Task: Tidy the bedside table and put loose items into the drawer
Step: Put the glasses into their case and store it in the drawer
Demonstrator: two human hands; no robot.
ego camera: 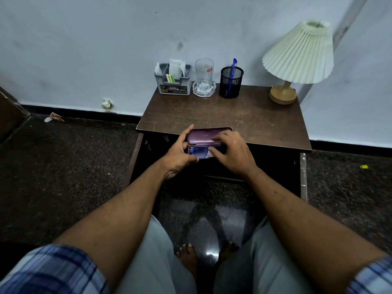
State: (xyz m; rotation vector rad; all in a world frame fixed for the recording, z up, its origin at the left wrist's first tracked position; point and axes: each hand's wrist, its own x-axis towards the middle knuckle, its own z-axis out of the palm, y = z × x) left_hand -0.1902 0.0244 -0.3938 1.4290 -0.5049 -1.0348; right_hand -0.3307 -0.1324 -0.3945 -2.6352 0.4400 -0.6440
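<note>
Purple plastic forms the open spectacle case (209,135), which is held at the front edge of the dark wooden surface (244,115), its lid tipped up toward the wall and its tray facing the person. Glasses (199,151) with bluish lenses are seen lying in the tray, so the case is judged to be kept open only long enough for them to be seated before it is closed for the drawer. The left hand (180,154) is wrapped round the left end of the case, thumb at the tray's near edge and a finger stretched up along the lid, steadying it. The right hand (234,152) is laid over the right half with fingers loosely curled; its grip is part open and rests on the glasses and tray without clearly clamping them. Along the back, a grey organiser (172,80), a glass (204,75), a mesh pen pot (231,82) and a lamp (297,58) are lined up. No open drawer can be made out beneath.
</note>
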